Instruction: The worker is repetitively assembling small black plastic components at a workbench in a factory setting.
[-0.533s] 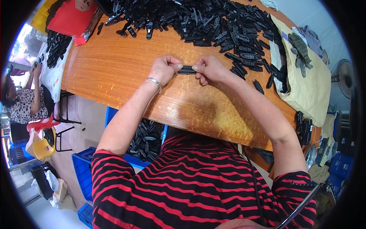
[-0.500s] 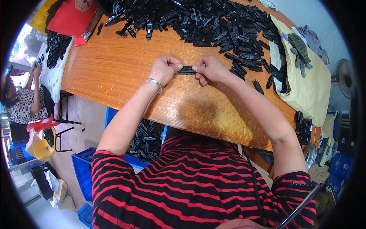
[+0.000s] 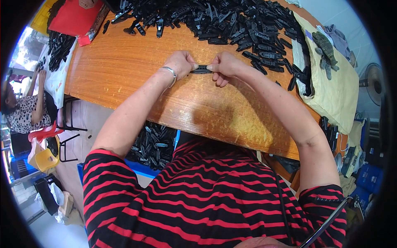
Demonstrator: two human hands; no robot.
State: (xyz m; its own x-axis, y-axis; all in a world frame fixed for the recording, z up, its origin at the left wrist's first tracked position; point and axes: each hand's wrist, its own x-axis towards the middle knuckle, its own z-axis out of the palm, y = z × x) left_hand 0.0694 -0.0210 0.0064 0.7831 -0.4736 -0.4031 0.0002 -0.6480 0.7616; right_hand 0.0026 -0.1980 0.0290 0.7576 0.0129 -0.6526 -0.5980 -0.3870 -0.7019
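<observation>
Between my two hands, just above the wooden table [image 3: 124,78], is a slim black plastic part [image 3: 202,70] with a ribbed middle. My left hand [image 3: 180,64] pinches its left end with thumb and fingers, and a silver bangle sits on that wrist. My right hand [image 3: 226,67] pinches the right end, its lower fingers curled below. The fingers cover both ends of the part. Beyond the hands spreads a large heap of similar black plastic parts [image 3: 231,25], some with shiny metal strips.
A cream sack [image 3: 331,91] with grey gloves on it lies at the right. A red bag [image 3: 76,18] stands at the far left. Under the table edge, a blue crate [image 3: 140,166] holds more black parts. Another person [image 3: 31,103] sits at a table on the left.
Both hands have shifted slightly away from my body with the black part still between them. My left upper arm has swung a little outward. The grip looks the same.
</observation>
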